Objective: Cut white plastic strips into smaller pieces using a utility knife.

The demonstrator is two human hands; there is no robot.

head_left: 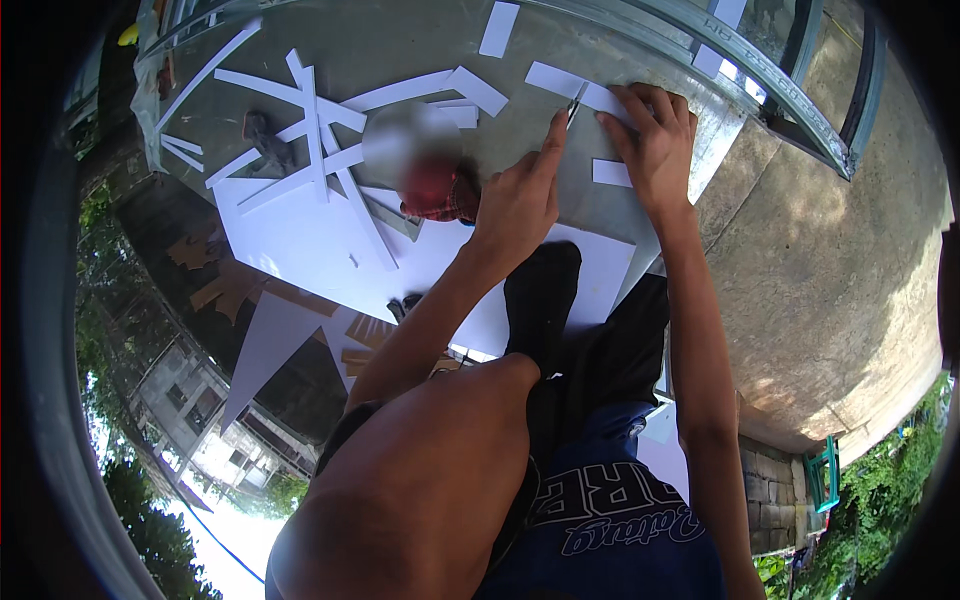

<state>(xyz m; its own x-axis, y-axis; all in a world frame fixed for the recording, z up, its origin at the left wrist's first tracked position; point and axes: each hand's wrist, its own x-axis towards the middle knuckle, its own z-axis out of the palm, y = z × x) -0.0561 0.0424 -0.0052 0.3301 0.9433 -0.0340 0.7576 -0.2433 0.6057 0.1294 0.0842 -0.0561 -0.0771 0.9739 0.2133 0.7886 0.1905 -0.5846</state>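
Observation:
My left hand (515,205) is closed around a slim cutter (573,107), its index finger stretched along the tool. The cutter's metal tip rests across a narrow white strip (553,78), and most of its handle is hidden by the hand. On the right, my right hand (655,150) presses the strip's right end against the grey surface with spread fingers. Beside its wrist lies a short white piece (611,173). Another short white piece (498,28) lies farther away.
Several long white strips (320,130) lie crossed at the left, partly over a large white sheet (300,235). Near my left hand is a red plaid item (438,190), partly blurred. A metal frame (770,75) stands at the far right. A green stool (823,475) is on the right.

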